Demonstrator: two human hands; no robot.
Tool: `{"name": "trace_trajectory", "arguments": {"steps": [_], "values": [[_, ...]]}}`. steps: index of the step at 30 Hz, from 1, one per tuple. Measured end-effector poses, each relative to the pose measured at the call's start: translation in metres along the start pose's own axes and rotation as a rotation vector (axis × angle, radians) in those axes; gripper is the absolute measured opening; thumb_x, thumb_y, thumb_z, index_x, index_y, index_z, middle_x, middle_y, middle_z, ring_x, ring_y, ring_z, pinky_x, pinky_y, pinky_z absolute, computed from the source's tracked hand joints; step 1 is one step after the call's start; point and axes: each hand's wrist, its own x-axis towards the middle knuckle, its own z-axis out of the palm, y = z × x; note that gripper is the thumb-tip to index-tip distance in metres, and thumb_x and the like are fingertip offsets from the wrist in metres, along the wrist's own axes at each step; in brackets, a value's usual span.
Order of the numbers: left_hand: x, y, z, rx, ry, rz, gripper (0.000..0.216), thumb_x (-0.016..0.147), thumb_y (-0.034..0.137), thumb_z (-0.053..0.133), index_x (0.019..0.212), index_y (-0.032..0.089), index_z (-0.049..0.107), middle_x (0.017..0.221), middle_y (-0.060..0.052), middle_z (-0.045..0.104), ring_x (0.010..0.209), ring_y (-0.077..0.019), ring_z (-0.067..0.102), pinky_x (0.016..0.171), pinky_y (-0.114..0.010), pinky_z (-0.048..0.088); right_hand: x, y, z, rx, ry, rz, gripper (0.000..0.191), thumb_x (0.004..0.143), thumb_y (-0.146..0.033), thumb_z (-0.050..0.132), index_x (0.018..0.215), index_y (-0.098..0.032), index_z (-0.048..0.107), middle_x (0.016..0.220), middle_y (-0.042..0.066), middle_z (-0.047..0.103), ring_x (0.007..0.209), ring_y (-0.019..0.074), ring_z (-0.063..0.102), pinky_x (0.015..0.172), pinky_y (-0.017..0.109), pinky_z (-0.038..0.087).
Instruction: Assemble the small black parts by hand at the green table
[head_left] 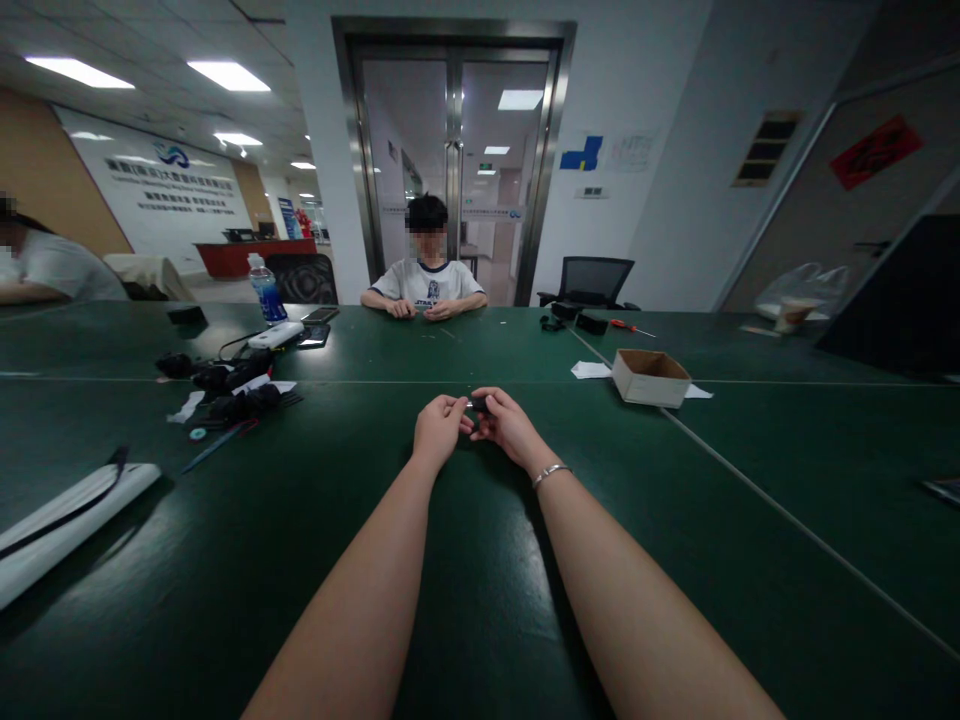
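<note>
A small black object with a shiny silvery end is held between my two hands, above the green table. My left hand pinches at its silvery end with thumb and forefinger. Around its dark body, the fingers of my right hand are closed, and they hide part of it. Its exact kind is too small to make out. A silver bracelet circles my right wrist.
Right of my hands stands an open cardboard box with white paper beside it. At left lie black bundled items, a blue pen-like tool and a white long case. Across the table sits a person; a bottle stands nearby.
</note>
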Motion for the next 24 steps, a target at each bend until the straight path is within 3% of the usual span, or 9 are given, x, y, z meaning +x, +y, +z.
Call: {"name": "trace_trajectory", "arguments": {"steps": [24], "values": [[-0.0045, 0.0088, -0.0023, 0.129, 0.007, -0.051, 0.031, 0.089, 0.045, 0.049, 0.075, 0.017, 0.057, 0.061, -0.002, 0.066, 0.051, -0.0139, 0.062, 0.055, -0.023, 0.045, 0.0026, 0.0032, 0.0001, 0.003, -0.026, -0.005, 0.012, 0.092, -0.029, 0.051, 0.098, -0.020, 0.058, 0.063, -0.004, 0.050, 0.045, 0.0094, 0.047, 0.050, 0.027, 0.055]]}}
